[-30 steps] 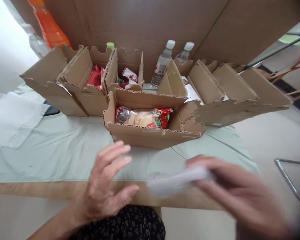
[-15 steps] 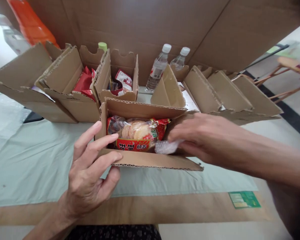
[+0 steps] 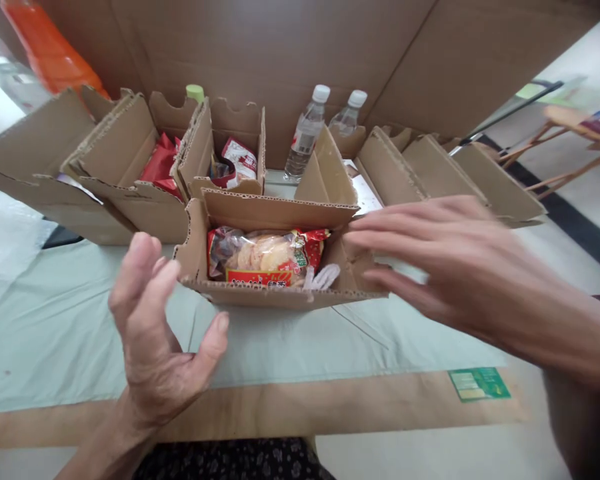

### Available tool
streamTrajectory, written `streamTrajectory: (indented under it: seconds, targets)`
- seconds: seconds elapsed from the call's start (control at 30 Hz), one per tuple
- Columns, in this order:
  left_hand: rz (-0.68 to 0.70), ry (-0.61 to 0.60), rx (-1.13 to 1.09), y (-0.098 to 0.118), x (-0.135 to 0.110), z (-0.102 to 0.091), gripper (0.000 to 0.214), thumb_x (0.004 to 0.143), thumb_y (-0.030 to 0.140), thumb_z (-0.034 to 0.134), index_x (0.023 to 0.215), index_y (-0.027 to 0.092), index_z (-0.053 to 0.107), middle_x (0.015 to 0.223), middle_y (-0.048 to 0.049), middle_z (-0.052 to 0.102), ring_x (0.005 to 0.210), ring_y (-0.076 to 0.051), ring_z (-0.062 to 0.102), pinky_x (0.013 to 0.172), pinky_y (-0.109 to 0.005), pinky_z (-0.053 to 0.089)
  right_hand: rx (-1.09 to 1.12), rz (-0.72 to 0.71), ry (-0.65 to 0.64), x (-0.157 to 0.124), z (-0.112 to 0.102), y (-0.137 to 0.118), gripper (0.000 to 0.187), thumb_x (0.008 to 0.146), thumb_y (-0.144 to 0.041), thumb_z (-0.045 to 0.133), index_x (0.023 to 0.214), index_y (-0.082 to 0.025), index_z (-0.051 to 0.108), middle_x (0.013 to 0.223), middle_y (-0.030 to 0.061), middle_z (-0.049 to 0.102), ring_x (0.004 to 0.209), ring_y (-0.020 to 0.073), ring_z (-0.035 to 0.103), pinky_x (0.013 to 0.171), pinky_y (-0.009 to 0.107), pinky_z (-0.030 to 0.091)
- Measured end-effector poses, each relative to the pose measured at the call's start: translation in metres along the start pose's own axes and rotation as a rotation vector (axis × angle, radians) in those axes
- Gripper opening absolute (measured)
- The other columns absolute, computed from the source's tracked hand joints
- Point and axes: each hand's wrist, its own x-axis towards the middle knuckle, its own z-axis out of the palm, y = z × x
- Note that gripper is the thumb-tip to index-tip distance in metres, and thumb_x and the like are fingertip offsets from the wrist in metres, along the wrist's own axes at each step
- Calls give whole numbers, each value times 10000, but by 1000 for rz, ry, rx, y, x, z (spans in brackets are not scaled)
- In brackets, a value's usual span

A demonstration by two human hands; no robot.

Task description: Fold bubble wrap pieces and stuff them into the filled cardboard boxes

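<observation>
In front of me stands an open cardboard box (image 3: 280, 212). A red and clear bag of rice crackers (image 3: 267, 257) lies inside it. Beside the bag, at the box's near right, is a crumpled piece of clear plastic wrap (image 3: 324, 277). My left hand (image 3: 165, 333) is just left of the box, thumb and fingers apart, holding nothing. Over the box's right end is my right hand (image 3: 430, 253), somewhat blurred, its fingers stretched out with nothing in them; whether it touches the box edge I cannot tell.
Behind stands a row of cardboard bins (image 3: 130, 173), some with snack packets such as a red bag (image 3: 163, 163). Two water bottles (image 3: 305, 133) stand at the back before a tall cardboard panel (image 3: 240, 47). A green card (image 3: 479, 385) lies near the table's front edge.
My right hand has let go of the plastic wrap, which now lies in the box, and has risen out. My left hand has come off the box's near wall and moved left.
</observation>
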Motion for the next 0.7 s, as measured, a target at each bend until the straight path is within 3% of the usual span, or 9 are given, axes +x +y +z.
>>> streamTrajectory:
  seconds: [0.07, 0.13, 0.23, 0.3, 0.4, 0.53, 0.6, 0.7]
  targets:
    - [-125, -10, -100, -8, -9, -2, 987, 796, 197, 809, 1628, 425, 328, 1742, 38, 269, 1595, -335, 291, 1301, -551, 323, -27, 4, 109, -23, -12, 1, 227, 985, -464, 668, 1154, -340, 753, 1118, 27, 787, 1081, 268, 726, 1009, 488, 540]
    - [-297, -99, -205, -18, -15, -1, 986, 834, 236, 794, 1653, 394, 268, 1749, -2, 267, 1607, -323, 268, 1313, -542, 287, 48, 149, 193, -50, 1, 2, 273, 992, -447, 663, 1219, -306, 716, 1129, 49, 784, 992, 241, 739, 915, 432, 578]
    - [-489, -214, -344, -26, -19, 12, 864, 882, 314, 763, 1628, 313, 327, 1662, -88, 422, 1532, -324, 406, 1282, -538, 332, 334, 287, 71, -77, 53, -3, 476, 985, -544, 620, 1357, -248, 615, 1218, 96, 757, 996, 248, 738, 815, 393, 610]
    - [-535, -248, -402, -25, -23, 21, 766, 886, 356, 758, 1565, 263, 417, 1552, -115, 532, 1456, -325, 493, 1255, -536, 367, 496, 306, 34, -86, 89, -13, 525, 976, -607, 582, 1326, -216, 602, 1195, 117, 750, 992, 259, 730, 822, 404, 615]
    - [-574, -226, -411, -12, -45, 11, 714, 870, 376, 770, 1504, 245, 471, 1489, -120, 572, 1458, -324, 491, 1271, -526, 339, 570, 352, 76, -102, 118, -41, 495, 959, -602, 597, 1260, -209, 620, 1136, 127, 742, 1016, 294, 716, 898, 452, 603]
    - [-723, -157, -229, 2, -82, -45, 675, 810, 379, 827, 1418, 245, 568, 1375, -104, 663, 1407, -343, 549, 1264, -513, 357, 585, 315, 39, -117, 111, -88, 599, 958, -512, 645, 1470, -219, 538, 1213, 146, 723, 1145, 342, 687, 992, 496, 573]
    - [-718, -27, -189, 4, -79, -68, 638, 779, 361, 849, 1364, 270, 613, 1345, -64, 687, 1364, -327, 586, 1243, -480, 397, 632, 203, -1, -103, 102, -105, 730, 943, -488, 679, 1576, -220, 431, 1358, 162, 674, 1240, 346, 651, 1050, 503, 547]
    - [-536, 212, -287, 10, -52, -67, 637, 747, 370, 861, 1338, 313, 631, 1367, -13, 678, 1366, -292, 578, 1238, -447, 413, 700, 95, 38, -72, 90, -110, 717, 926, -483, 700, 1554, -238, 455, 1462, 139, 625, 1301, 330, 619, 1099, 506, 516]
